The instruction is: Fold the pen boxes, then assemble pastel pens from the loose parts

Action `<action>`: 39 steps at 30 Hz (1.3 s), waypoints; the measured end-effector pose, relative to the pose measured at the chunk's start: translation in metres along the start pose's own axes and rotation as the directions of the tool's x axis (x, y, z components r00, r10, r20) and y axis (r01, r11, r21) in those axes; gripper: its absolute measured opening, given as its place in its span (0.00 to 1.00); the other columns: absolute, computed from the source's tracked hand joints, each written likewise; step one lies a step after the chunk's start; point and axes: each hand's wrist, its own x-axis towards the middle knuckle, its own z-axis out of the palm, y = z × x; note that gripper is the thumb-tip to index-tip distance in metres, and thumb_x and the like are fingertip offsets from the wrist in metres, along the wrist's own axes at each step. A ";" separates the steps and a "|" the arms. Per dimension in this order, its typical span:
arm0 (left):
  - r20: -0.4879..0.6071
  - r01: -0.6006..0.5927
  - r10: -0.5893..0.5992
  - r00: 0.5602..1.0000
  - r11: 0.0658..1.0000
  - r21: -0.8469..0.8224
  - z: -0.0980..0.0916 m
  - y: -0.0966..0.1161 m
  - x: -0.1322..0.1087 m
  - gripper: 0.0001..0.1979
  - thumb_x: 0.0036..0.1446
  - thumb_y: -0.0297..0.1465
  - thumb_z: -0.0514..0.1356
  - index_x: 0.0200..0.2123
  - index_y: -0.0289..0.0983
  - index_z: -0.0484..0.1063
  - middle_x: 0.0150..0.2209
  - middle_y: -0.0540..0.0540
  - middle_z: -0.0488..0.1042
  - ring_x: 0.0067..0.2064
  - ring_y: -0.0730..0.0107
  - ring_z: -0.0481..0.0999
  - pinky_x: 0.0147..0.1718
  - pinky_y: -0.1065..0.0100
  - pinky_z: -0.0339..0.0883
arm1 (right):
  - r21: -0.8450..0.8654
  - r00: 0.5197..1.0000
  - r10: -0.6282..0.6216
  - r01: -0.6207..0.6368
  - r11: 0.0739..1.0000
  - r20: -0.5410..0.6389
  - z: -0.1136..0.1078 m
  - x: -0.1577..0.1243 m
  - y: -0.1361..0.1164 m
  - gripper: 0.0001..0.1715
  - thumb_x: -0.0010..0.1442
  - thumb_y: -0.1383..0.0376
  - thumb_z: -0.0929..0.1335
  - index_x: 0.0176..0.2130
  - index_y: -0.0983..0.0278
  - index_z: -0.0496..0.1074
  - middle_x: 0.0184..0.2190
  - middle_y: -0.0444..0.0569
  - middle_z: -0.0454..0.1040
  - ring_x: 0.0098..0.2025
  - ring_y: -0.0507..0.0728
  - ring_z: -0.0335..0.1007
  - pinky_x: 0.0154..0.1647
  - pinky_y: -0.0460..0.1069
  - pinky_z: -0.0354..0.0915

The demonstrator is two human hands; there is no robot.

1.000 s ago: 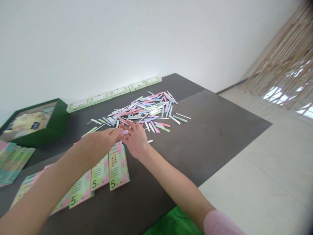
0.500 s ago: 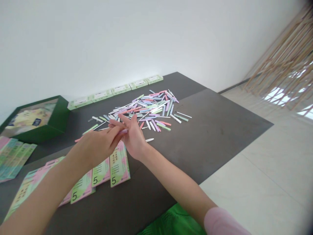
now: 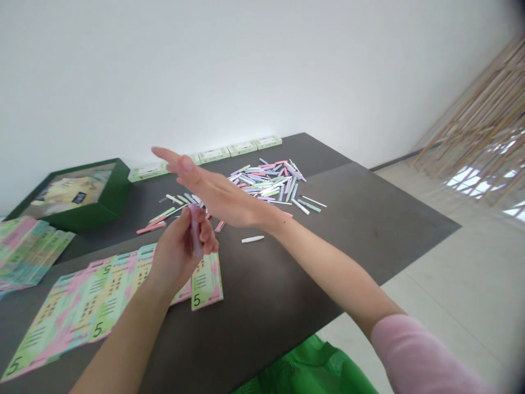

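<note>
My left hand (image 3: 175, 250) is closed around a purple pen (image 3: 196, 232), which stands roughly upright with its top end near the thumb. Just above it, my right hand (image 3: 223, 194) is open, its fingers stretched out flat and pointing left. That hand holds nothing I can see, and it covers part of the pile of pastel pens (image 3: 268, 178) behind it. A lone white pen (image 3: 252, 239) lies on the dark table below the right wrist. Under and beside the left forearm, green and pink booklets (image 3: 86, 306) marked 5 lie overlapping in a row.
A dark green open box (image 3: 110, 191) with a pale yellow packet (image 3: 65, 192) inside stands at the back left. Stacked booklets (image 3: 36, 249) lie before it. Several small light-green boxes (image 3: 243, 148) line the wall. The table's edge (image 3: 414, 258) runs along the right.
My hands have come apart. The right has swung up and left with its fingers straightened, while the left has turned so that the purple pen shows in its grip.
</note>
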 end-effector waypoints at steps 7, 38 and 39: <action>-0.332 -0.127 0.038 0.943 0.959 -0.253 -0.020 0.006 0.008 0.14 0.66 0.39 0.46 0.29 0.44 0.62 0.59 0.51 0.71 0.63 0.68 0.66 0.59 0.62 0.67 | -0.484 0.974 -0.150 0.052 0.874 -0.167 -0.017 -0.023 0.032 0.11 0.61 0.59 0.67 0.40 0.62 0.74 0.24 0.38 0.72 0.20 0.46 0.56 0.24 0.43 0.54; -0.341 -0.292 0.121 0.932 0.810 -0.509 -0.016 0.049 -0.037 0.31 0.64 0.52 0.42 0.39 0.40 0.78 0.28 0.51 0.83 0.36 0.67 0.83 0.36 0.68 0.78 | -0.762 0.981 -0.182 0.172 0.624 0.073 0.050 -0.076 0.046 0.16 0.72 0.59 0.53 0.48 0.65 0.62 0.29 0.47 0.76 0.26 0.51 0.71 0.26 0.45 0.56; -0.284 -0.274 0.142 0.948 0.816 -0.508 -0.018 0.049 -0.038 0.31 0.64 0.53 0.43 0.38 0.41 0.79 0.26 0.52 0.82 0.33 0.66 0.83 0.35 0.67 0.79 | -0.725 0.983 -0.171 0.166 0.668 0.067 0.050 -0.078 0.048 0.16 0.72 0.60 0.53 0.48 0.65 0.61 0.28 0.46 0.75 0.26 0.51 0.71 0.27 0.44 0.58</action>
